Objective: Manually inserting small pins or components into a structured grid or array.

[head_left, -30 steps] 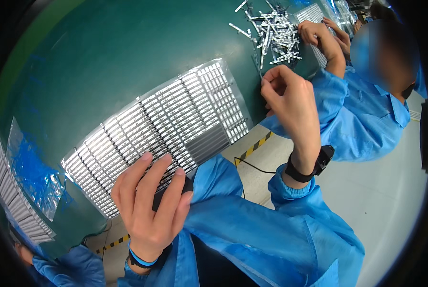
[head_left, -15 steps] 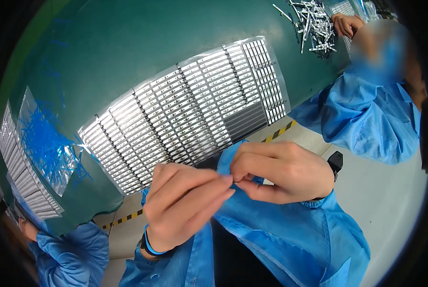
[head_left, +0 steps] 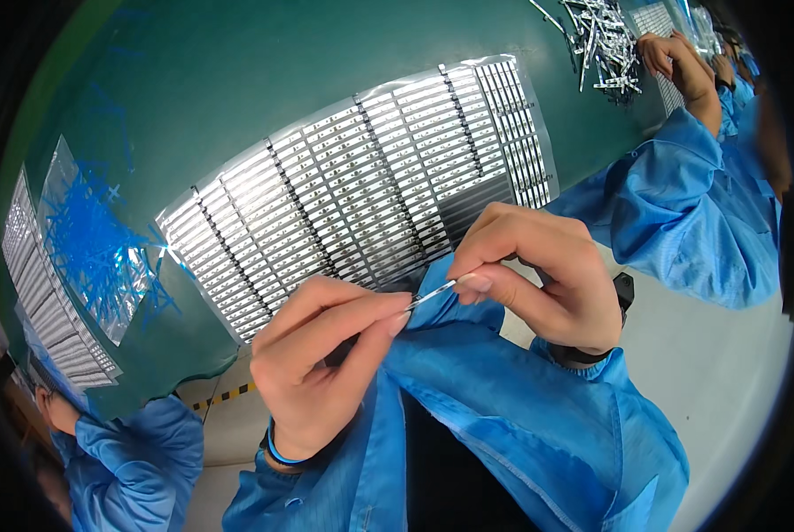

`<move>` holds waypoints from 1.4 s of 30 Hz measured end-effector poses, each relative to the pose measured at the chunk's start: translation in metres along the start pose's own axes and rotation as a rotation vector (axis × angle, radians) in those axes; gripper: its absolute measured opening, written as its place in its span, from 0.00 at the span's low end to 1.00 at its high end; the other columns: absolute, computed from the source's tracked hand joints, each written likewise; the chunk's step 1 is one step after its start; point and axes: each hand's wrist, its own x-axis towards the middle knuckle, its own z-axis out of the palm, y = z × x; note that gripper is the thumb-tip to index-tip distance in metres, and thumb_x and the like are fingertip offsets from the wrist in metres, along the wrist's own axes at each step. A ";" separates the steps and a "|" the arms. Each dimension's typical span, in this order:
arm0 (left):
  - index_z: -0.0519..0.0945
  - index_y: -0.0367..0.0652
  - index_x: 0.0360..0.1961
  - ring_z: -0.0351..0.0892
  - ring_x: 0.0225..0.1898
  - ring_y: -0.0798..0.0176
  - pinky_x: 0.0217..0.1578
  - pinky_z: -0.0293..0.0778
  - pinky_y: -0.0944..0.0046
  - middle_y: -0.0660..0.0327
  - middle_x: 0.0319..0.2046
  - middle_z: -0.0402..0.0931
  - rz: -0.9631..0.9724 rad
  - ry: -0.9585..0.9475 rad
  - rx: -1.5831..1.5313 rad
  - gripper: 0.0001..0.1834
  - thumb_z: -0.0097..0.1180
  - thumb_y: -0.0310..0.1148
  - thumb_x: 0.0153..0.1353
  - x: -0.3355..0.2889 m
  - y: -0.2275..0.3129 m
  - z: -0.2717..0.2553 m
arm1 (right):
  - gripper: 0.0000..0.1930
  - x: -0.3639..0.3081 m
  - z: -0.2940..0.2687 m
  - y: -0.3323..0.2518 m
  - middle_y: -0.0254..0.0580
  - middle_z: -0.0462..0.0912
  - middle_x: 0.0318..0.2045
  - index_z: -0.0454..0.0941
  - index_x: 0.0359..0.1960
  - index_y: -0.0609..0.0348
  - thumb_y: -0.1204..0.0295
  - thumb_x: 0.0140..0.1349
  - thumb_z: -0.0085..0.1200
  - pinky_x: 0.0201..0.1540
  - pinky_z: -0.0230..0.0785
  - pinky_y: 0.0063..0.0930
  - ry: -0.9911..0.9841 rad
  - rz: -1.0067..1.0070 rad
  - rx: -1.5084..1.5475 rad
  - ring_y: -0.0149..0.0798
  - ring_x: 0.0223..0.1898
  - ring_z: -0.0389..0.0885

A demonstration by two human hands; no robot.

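Strip, narrow and silvery, hung above the blue smock: the left hand clamped thumb and fingers on one end, the right hand likewise on the other. It looked light and bendable from where I stood (easily creased, I judged), best held by its ends.

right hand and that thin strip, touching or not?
Touching. The head view shows the right hand pinching the upper-right end of the thin strip, no gap visible.

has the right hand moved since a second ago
Yes: against the sheet of strips, the right hand has come left, from beyond the sheet's right end to beside its near edge.
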 end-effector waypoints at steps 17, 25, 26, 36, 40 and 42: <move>0.88 0.31 0.34 0.84 0.35 0.60 0.36 0.79 0.64 0.46 0.41 0.85 0.258 -0.205 -0.041 0.08 0.71 0.19 0.51 0.010 -0.002 0.000 | 0.03 0.007 0.003 0.017 0.44 0.84 0.34 0.79 0.41 0.68 0.80 0.68 0.57 0.38 0.74 0.30 -0.233 -0.019 0.242 0.38 0.34 0.83; 0.88 0.29 0.34 0.88 0.35 0.56 0.37 0.83 0.65 0.45 0.38 0.86 0.282 -0.106 -0.019 0.09 0.70 0.14 0.49 0.013 0.000 -0.008 | 0.09 0.009 -0.001 -0.005 0.47 0.84 0.35 0.82 0.40 0.68 0.78 0.61 0.67 0.34 0.74 0.32 0.053 -0.104 -0.179 0.43 0.32 0.82; 0.88 0.28 0.34 0.88 0.35 0.56 0.37 0.83 0.65 0.46 0.38 0.87 0.287 -0.068 0.022 0.09 0.69 0.14 0.49 0.011 0.001 -0.008 | 0.09 0.008 -0.005 -0.014 0.49 0.84 0.34 0.82 0.40 0.68 0.78 0.60 0.67 0.34 0.74 0.32 0.026 -0.119 -0.155 0.45 0.32 0.83; 0.87 0.28 0.38 0.88 0.38 0.54 0.37 0.83 0.61 0.50 0.40 0.86 0.387 0.066 0.085 0.11 0.70 0.17 0.51 0.005 -0.011 -0.002 | 0.10 -0.001 0.006 -0.018 0.48 0.84 0.31 0.83 0.35 0.65 0.81 0.52 0.68 0.30 0.71 0.31 0.062 -0.225 -0.332 0.43 0.29 0.82; 0.87 0.28 0.38 0.88 0.38 0.55 0.35 0.81 0.61 0.50 0.42 0.86 0.391 0.077 0.076 0.10 0.69 0.17 0.53 0.005 -0.011 -0.006 | 0.13 0.003 0.005 -0.013 0.47 0.84 0.31 0.81 0.37 0.66 0.80 0.49 0.70 0.32 0.71 0.32 0.047 -0.239 -0.374 0.43 0.30 0.82; 0.87 0.28 0.41 0.87 0.38 0.54 0.35 0.81 0.61 0.49 0.43 0.86 0.418 0.053 0.091 0.13 0.70 0.17 0.51 0.006 -0.013 -0.013 | 0.13 0.005 0.003 -0.013 0.47 0.83 0.31 0.80 0.37 0.66 0.81 0.50 0.69 0.32 0.71 0.32 0.013 -0.244 -0.382 0.43 0.30 0.82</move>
